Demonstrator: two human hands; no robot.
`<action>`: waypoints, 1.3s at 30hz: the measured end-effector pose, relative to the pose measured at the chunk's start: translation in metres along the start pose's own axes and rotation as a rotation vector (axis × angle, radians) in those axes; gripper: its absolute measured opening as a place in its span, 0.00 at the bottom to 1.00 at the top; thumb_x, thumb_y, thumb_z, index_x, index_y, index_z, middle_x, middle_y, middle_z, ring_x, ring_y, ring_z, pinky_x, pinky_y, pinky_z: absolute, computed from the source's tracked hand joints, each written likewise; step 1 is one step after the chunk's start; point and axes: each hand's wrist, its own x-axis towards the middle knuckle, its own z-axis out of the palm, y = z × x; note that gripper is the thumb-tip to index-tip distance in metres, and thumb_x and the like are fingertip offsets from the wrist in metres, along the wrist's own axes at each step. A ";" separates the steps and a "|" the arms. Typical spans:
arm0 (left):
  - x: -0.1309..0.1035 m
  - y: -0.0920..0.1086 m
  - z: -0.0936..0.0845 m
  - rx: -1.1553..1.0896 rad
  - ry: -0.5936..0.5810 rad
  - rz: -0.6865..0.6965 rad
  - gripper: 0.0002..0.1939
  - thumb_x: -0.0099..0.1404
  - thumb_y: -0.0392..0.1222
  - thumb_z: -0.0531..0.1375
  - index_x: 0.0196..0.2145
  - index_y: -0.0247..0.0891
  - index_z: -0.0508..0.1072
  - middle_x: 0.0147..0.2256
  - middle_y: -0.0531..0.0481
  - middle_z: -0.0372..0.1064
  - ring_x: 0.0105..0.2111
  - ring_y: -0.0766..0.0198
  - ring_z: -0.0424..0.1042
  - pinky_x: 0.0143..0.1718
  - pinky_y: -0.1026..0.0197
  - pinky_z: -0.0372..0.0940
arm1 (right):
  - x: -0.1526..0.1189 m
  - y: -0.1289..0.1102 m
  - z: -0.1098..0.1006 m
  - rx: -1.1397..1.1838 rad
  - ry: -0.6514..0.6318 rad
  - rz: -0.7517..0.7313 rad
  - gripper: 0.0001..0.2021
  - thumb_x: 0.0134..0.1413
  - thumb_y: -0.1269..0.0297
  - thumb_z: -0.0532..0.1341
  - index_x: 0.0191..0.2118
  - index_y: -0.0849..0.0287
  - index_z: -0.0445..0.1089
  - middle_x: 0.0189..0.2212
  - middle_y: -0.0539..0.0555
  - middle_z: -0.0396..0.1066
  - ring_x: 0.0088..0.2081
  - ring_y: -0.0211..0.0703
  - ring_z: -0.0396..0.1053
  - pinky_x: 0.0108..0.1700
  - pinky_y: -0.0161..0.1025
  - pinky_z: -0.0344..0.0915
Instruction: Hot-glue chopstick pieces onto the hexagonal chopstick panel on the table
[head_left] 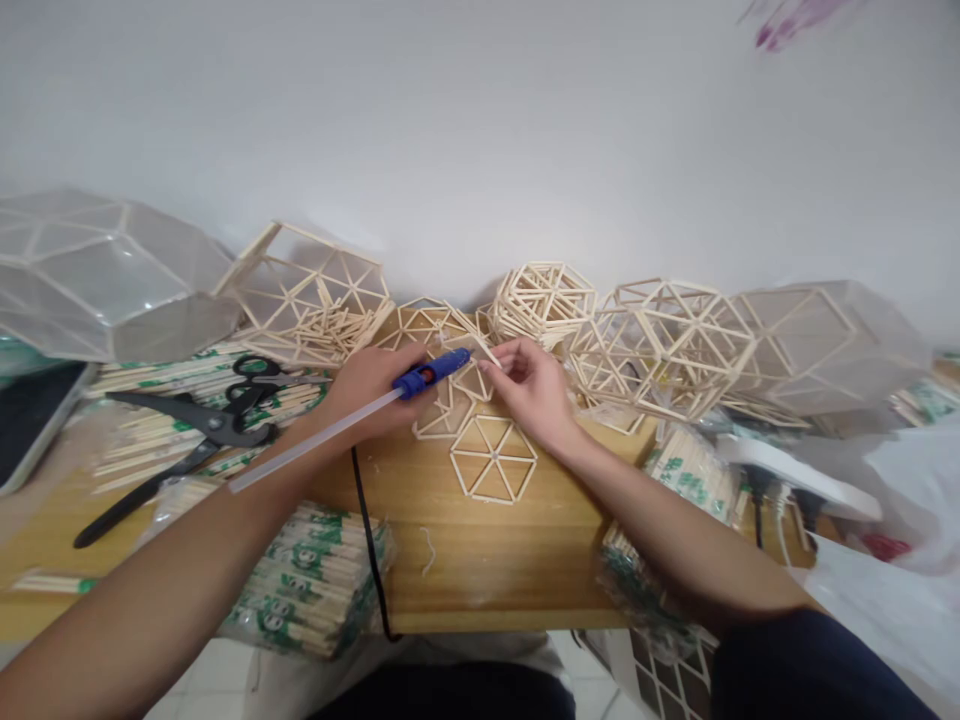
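The left grip (379, 392) was closed around the blue glue gun (442, 368), its tip beside the wooden stick frame (474, 334) that the right grip (531, 388) pinched over the bench (495, 580), seemingly a gluing step whose next move called for holding the joint steady.

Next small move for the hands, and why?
Probably dab glue on the wooden stick near the right hand's fingertips: that hand pinches it, while the left hand holds the blue glue gun, glue stick loaded, front end close by. The exact joint is too blurred to tell.
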 end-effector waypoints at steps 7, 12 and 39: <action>-0.001 0.001 0.000 -0.046 -0.020 -0.001 0.13 0.68 0.52 0.64 0.33 0.46 0.66 0.24 0.55 0.64 0.25 0.60 0.66 0.32 0.57 0.56 | -0.001 0.001 0.000 -0.027 -0.032 -0.002 0.15 0.67 0.48 0.77 0.45 0.52 0.78 0.35 0.52 0.83 0.36 0.46 0.77 0.40 0.44 0.73; -0.001 -0.003 0.000 -0.052 -0.024 0.019 0.15 0.69 0.52 0.64 0.32 0.46 0.64 0.24 0.55 0.64 0.24 0.61 0.64 0.31 0.57 0.56 | -0.002 0.001 0.001 -0.044 -0.007 -0.033 0.13 0.67 0.50 0.75 0.44 0.52 0.77 0.36 0.52 0.83 0.35 0.46 0.76 0.39 0.43 0.72; 0.001 -0.001 -0.002 -0.123 -0.062 0.005 0.15 0.69 0.53 0.64 0.32 0.46 0.63 0.24 0.56 0.62 0.24 0.62 0.63 0.32 0.56 0.55 | -0.004 -0.011 -0.002 -0.046 -0.093 -0.074 0.12 0.68 0.50 0.73 0.44 0.51 0.74 0.34 0.50 0.80 0.34 0.44 0.76 0.38 0.42 0.72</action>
